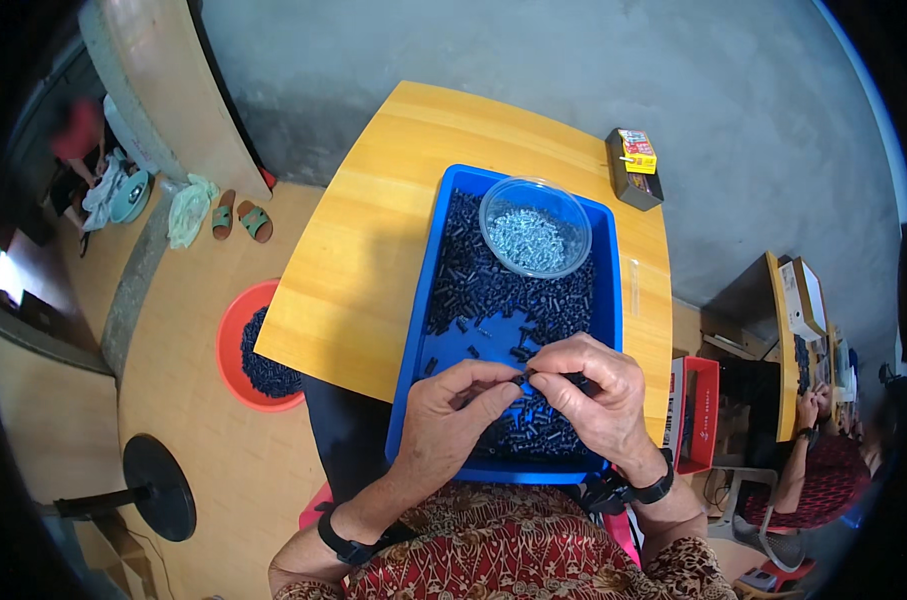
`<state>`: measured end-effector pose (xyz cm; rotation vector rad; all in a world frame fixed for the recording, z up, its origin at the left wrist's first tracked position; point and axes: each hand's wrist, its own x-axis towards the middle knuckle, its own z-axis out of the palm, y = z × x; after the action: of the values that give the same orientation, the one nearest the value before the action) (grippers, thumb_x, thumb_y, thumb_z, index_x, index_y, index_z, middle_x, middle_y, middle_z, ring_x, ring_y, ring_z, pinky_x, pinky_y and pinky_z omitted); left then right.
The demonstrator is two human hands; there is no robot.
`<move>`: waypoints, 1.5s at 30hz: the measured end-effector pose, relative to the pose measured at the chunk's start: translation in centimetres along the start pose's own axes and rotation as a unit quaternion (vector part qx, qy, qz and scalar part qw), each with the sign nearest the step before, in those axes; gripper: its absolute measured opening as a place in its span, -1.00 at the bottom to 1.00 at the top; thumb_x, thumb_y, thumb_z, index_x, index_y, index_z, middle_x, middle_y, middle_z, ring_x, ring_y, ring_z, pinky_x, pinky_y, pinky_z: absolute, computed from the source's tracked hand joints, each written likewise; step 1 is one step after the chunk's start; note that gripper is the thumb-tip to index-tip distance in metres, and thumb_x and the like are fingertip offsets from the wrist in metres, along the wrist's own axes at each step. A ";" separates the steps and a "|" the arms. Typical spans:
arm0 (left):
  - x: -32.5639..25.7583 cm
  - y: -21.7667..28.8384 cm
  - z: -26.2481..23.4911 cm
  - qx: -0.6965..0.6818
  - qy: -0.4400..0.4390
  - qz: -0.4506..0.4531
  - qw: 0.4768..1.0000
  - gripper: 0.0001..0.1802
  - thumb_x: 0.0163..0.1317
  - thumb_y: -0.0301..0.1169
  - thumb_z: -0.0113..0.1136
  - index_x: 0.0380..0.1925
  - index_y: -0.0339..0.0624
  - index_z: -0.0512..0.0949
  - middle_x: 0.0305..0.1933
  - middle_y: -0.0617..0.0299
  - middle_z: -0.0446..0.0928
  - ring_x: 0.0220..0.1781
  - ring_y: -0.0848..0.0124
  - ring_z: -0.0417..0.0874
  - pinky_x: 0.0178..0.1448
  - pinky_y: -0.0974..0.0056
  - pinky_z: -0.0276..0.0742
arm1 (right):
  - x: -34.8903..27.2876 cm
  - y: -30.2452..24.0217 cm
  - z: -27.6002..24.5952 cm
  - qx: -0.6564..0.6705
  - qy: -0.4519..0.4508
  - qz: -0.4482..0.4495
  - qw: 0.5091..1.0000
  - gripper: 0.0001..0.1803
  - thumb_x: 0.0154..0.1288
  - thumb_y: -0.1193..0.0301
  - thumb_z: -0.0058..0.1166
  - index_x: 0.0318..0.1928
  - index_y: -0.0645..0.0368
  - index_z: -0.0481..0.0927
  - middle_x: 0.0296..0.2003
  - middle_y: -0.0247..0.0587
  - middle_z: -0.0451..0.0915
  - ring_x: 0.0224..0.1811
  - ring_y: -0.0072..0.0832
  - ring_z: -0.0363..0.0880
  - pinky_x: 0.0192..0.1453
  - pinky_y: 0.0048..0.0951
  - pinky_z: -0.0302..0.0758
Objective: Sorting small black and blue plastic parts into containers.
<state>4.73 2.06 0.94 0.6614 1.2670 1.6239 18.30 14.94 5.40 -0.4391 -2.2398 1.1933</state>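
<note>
A blue plastic tray (413, 330) sits on a yellow wooden table (363, 260) and holds several small black cylindrical parts (483, 275). A clear round bowl (534, 227) of small silvery screws stands in the tray's far end. My left hand (453, 405) and my right hand (593, 390) meet over the near end of the tray, fingertips pinched together on one small black part (525, 377). Both wrists wear black straps.
A red basin (235, 345) of black parts stands on the floor at the left, beside a black round stand base (158, 487). A small box (633, 167) lies on the table's far right corner. Another person (823, 470) sits at the right. Sandals (239, 218) lie on the floor.
</note>
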 end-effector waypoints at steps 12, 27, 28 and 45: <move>0.2 0.0 -0.3 0.011 -0.020 -0.022 1.000 -0.82 0.31 -0.45 0.29 -0.14 -0.32 0.66 -0.29 0.27 0.67 -0.23 0.61 0.60 -0.12 0.47 0.50 | -0.3 0.6 0.4 -0.058 -0.006 -0.062 0.996 -0.85 0.14 0.65 0.28 -0.24 0.32 0.65 -0.29 -0.02 0.68 -0.29 -0.25 0.68 -0.21 -0.35 0.60; 0.8 -0.8 -1.0 -0.145 -0.026 -0.071 0.987 -0.80 0.32 -0.45 0.27 -0.11 -0.31 0.64 -0.17 0.17 0.68 -0.10 0.49 0.66 0.06 0.39 0.52 | -0.8 1.1 1.8 -0.088 0.007 -0.096 0.991 -0.63 0.04 0.63 0.37 -0.08 0.31 0.64 -0.20 -0.06 0.67 -0.23 -0.32 0.65 -0.18 -0.41 0.57; 0.8 -0.7 -1.0 -0.178 -0.016 -0.074 0.981 -0.80 0.32 -0.45 0.28 -0.11 -0.30 0.64 -0.15 0.17 0.68 -0.08 0.50 0.65 0.07 0.39 0.51 | -0.7 0.8 1.8 -0.113 0.004 -0.101 0.988 -0.58 0.01 0.61 0.40 -0.06 0.30 0.63 -0.19 -0.07 0.66 -0.21 -0.30 0.65 -0.15 -0.37 0.56; 0.8 -0.4 -1.0 -0.162 -0.038 -0.130 0.977 -0.73 0.39 -0.30 0.23 -0.11 -0.28 0.68 -0.15 0.27 0.68 -0.06 0.57 0.60 0.08 0.42 0.44 | -0.9 1.1 1.6 -0.160 0.037 -0.126 0.978 -0.57 -0.10 0.53 0.48 -0.15 0.26 0.62 -0.26 -0.13 0.66 -0.23 -0.22 0.63 -0.13 -0.28 0.53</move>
<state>3.66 2.40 0.14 0.3361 0.9600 1.5239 18.06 14.08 3.52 -0.3017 -2.3454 0.6808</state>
